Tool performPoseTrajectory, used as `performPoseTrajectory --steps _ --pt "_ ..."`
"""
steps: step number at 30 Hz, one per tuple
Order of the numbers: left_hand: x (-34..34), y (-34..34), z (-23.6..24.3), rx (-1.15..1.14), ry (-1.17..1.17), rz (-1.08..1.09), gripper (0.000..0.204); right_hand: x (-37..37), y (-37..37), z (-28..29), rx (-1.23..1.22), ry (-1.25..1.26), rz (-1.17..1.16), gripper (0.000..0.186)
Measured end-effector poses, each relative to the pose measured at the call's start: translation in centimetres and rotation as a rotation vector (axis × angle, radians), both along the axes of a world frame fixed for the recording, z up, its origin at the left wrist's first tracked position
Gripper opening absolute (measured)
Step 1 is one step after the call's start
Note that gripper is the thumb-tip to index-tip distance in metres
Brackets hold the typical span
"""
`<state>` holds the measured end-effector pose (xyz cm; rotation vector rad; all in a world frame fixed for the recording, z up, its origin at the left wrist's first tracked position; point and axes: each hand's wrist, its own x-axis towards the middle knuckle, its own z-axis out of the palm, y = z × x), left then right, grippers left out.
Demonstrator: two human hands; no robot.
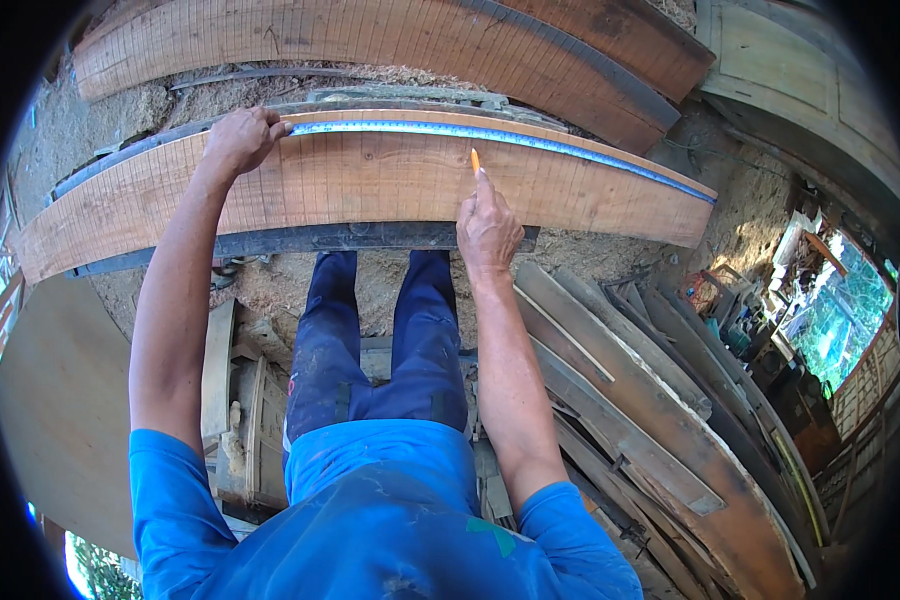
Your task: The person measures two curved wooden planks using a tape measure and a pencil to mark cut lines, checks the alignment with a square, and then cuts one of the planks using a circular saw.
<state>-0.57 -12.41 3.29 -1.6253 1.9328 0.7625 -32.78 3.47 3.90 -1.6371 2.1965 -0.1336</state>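
Note:
A long light-brown plank (pixel 370 180), marked with many thin cross lines toward its left, lies across dark supports (pixel 365 237) before me. A blue-and-white measuring strip (pixel 510 137) runs along its far edge to the right end. My left hand (pixel 245 140) is closed on the strip's left end at that edge, fingertips partly hidden. My right hand (pixel 488 225) holds an orange pencil (pixel 476 160) over the plank, below the strip, its tip pointing toward the strip; whether it touches the wood I cannot tell.
More lined planks (pixel 370 45) lie beyond. Stacked boards (pixel 660 420) fill the lower right, with clutter and an opening farther right. A large pale panel (pixel 55 410) stands at left. A cream cabinet door (pixel 770 70) is at upper right. Sawdust covers the ground around my legs.

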Motion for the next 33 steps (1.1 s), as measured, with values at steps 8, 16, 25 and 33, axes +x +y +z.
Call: performPoseTrajectory --steps 8,16,25,33 --pt "0.3 0.4 -0.5 -0.009 0.002 0.01 0.042 0.2 -0.8 0.3 0.083 0.038 0.013 0.039" --pt "0.3 0.0 0.2 -0.006 0.01 -0.002 0.043 0.5 -1.0 -0.4 -0.023 0.039 0.025 0.042" --pt "0.2 0.0 -0.4 0.029 0.008 -0.019 0.046 -0.2 4.5 2.1 0.16 0.041 0.075 0.035" --pt "0.4 0.1 -0.3 0.023 -0.016 -0.058 0.044 1.1 17.9 7.0 0.361 -0.091 -0.041 0.045"
